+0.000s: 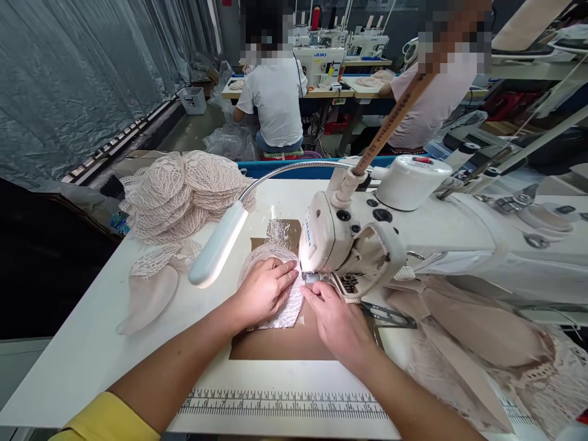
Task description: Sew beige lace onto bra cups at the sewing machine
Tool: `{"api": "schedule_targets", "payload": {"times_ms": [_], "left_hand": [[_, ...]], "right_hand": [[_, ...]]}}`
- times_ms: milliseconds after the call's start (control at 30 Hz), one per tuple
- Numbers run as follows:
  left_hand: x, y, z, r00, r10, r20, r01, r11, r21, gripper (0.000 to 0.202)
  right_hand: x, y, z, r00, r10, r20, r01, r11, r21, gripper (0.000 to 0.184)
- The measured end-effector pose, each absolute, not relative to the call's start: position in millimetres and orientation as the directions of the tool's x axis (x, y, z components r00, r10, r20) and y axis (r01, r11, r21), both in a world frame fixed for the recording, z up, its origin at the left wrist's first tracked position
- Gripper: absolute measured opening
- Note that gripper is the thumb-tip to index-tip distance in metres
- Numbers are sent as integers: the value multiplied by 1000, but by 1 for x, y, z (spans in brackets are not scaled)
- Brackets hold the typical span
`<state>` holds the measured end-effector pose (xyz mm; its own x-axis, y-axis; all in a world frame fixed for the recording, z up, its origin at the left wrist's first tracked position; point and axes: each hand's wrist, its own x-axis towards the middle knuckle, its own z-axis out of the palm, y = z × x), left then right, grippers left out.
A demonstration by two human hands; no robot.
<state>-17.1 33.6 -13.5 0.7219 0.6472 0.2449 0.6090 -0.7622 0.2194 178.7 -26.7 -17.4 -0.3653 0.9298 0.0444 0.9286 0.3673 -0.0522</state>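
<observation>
A pale pink lace bra cup (290,311) lies under the head of a white sewing machine (320,236), its edge by the presser foot (312,277). My left hand (263,291) rests on top of the cup, fingers bunched and pressing the lace close to the foot. On the other side, my right hand (339,320) pinches the cup's right edge with thumb and forefinger just in front of the foot. The needle tip is hidden. Beneath the cup a brown board (280,346) covers the machine bed.
A pile of lace cups (184,193) stands at the back left, with a loose cup (149,297) nearer. A gooseneck lamp (220,245) arches over the table. More lace pieces (482,331) lie at right. A ruler strip (285,403) runs along the front edge. Two people sit beyond.
</observation>
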Motion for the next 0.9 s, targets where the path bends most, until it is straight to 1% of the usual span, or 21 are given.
{"api": "schedule_targets", "payload": {"times_ms": [100,200,333,433,500,567,633,667,700,767,800,833,867,900], "left_hand": [[-20,32,-15,711,651,266,614,-759,216,39],[-20,28,-16,698,669,255,643,-742,190,41],[-20,21,-8,657,730,188,712,-683,165,39],[-33,12,6,583,804,118,780,-594,198,37],[-55,-2,17,535,840,85,806,-538,247,46],[-88,-23,25,483,873,62,834,-480,271,67],[-129,-46,27,360,933,32,905,-357,232,77],[-151,-56,26,279,960,32,937,-279,209,76],[-172,-65,23,184,982,39,964,-188,189,74],[-209,-77,15,30,992,125,980,-54,194,54],[-223,-81,11,-1,987,159,972,-36,234,42],[-233,-84,8,-18,982,189,952,-41,304,33],[-240,-87,7,-28,975,222,919,-62,390,28],[-242,-89,8,-41,967,252,869,-91,487,28]], "right_hand": [[179,-27,-19,-388,914,114,917,396,-54,49],[180,-28,-20,-395,902,172,911,409,-49,49],[182,-28,-26,-407,867,288,897,438,-51,44],[185,-25,-30,-441,829,344,874,484,-45,42],[188,-23,-32,-455,815,359,862,505,-54,41],[191,-23,-32,-451,814,367,856,510,-78,41],[192,-22,-33,-444,815,372,851,514,-111,40],[193,-22,-33,-440,817,372,848,515,-128,40],[193,-22,-33,-435,821,370,845,513,-147,40],[193,-20,-34,-421,833,359,841,507,-188,41],[193,-19,-34,-413,841,348,840,500,-212,41],[194,-19,-33,-404,850,338,836,493,-240,40],[194,-19,-31,-396,858,327,829,487,-274,38],[195,-20,-29,-389,866,315,816,482,-318,37]]}}
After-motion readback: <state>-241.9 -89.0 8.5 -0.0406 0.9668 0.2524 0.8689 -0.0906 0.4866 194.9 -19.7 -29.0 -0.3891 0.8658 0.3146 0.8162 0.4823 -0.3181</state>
